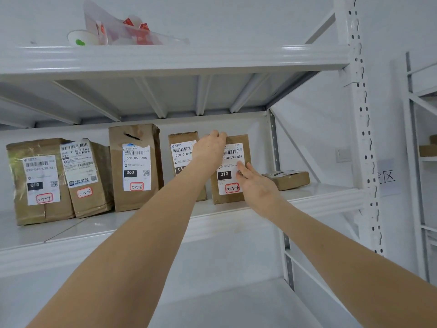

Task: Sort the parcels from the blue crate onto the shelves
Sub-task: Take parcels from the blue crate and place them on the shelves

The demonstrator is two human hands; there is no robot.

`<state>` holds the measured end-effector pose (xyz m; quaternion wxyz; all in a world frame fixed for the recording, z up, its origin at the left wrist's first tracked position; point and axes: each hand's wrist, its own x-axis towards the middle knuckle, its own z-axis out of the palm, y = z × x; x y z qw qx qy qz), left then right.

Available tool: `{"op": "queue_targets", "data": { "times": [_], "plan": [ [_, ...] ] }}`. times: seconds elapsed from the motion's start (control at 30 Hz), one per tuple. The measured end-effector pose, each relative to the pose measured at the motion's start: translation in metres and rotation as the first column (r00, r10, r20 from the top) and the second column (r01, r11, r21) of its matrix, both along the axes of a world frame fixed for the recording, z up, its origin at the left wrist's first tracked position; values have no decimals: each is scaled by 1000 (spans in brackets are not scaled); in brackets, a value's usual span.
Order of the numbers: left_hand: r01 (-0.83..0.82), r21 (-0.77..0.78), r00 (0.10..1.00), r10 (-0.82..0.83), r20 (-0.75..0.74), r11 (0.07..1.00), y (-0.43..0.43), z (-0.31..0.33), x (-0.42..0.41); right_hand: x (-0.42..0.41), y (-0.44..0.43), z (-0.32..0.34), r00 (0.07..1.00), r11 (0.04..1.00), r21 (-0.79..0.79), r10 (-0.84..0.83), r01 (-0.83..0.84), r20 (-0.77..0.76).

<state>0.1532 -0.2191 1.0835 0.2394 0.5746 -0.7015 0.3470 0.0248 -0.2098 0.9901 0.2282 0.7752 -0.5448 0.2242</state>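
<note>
A person's left grip (209, 147) curls over the top edge of an upright brown kraft-paper parcel (224, 183), fingers clamped on its rim. The right grip (256, 185) lies with fingers straight and apart, their tips touching the parcel's white printed shipping label. The parcel stands on a glossy white metal shelf (319, 195) near its right end. It is marked "010", and a red-bordered tag reads "3-2-8".

Four more brown paper-wrapped parcels stand in a row to its left. Just beside it is one partly hidden behind the left forearm (182, 147). Next comes a tall one tagged "3-2-6" (136, 166) with a dark tear near its top. Beyond that a creased one tagged "3-2-5" (87, 176) leans against a bulky one tagged "3-2-4" (35, 181), which is wrapped in shiny tape.

A small flat cardboard box (287, 179) lies on the shelf just to the right of the held parcel.

On the upper white shelf (165, 58) a clear plastic bag (132, 31) holds red-and-white packets, beside a white bowl with a green mark (80, 39).
</note>
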Motion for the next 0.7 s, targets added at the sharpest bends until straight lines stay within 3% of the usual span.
{"op": "queue_targets", "data": {
  "times": [0.7],
  "plan": [
    [0,0,1000,0,-31,1000,-51,-1,1,9,-50,9,998,999,26,-47,47,-34]
  ]
}}
